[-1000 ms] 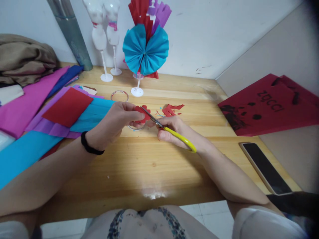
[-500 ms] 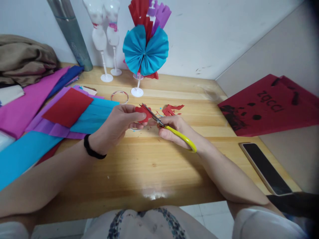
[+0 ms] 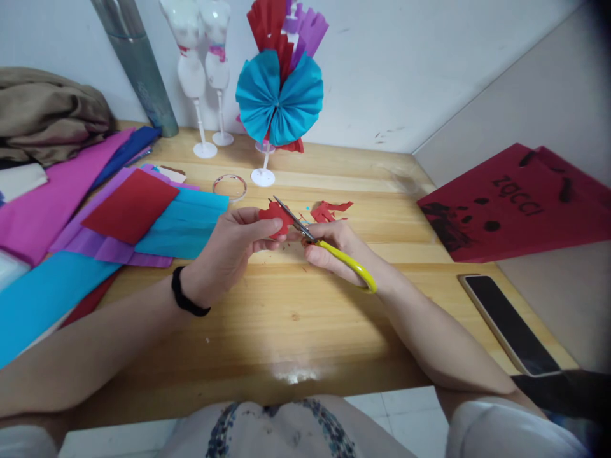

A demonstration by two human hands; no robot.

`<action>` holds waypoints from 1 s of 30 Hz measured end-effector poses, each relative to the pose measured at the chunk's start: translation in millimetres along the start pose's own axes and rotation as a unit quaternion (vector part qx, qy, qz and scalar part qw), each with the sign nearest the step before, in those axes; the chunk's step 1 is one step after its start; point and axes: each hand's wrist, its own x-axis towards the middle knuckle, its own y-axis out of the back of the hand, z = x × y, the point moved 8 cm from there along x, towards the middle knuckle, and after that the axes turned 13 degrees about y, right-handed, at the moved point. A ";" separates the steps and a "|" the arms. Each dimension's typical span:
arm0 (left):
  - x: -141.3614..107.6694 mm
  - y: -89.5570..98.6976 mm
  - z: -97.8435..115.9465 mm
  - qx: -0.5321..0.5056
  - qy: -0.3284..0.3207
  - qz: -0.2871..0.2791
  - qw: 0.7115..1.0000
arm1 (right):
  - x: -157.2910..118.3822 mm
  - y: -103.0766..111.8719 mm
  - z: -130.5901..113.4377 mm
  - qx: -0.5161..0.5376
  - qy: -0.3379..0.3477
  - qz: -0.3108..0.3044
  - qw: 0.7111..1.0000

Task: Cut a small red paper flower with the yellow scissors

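Between the thumb and fingers of my left hand (image 3: 238, 238) is a small piece of red paper (image 3: 274, 216) with a scalloped edge. My right hand (image 3: 334, 248) grips yellow-handled scissors (image 3: 346, 259), their blades slightly apart at the paper's upper right edge. Red paper scraps (image 3: 328, 211) lie on the table just beyond the scissors, with tiny red and blue bits around them. A clear roll of tape (image 3: 230, 187) rests behind my left hand.
Folded red (image 3: 131, 205), blue and purple paper sheets spread over the left side. At the back stand a bottle (image 3: 143, 76), two white mannequins (image 3: 192, 73) and a mannequin dressed in a blue paper fan (image 3: 279, 95). A red bag (image 3: 515, 203) and a phone (image 3: 510, 324) are at right.
My left wrist has shifted slightly right and down, turning the red paper a little at the blades. The right hand and scissors have barely moved.
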 end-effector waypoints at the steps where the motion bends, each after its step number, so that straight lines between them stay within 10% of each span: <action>1: -0.1 -0.3 -0.9 -0.005 -0.002 -0.004 1.000 | 0.3 0.0 -0.5 0.003 0.003 0.005 1.000; 30: -2.0 1.5 -17.4 -0.038 0.003 0.016 0.999 | -3.6 -3.2 9.6 0.033 0.000 0.065 0.997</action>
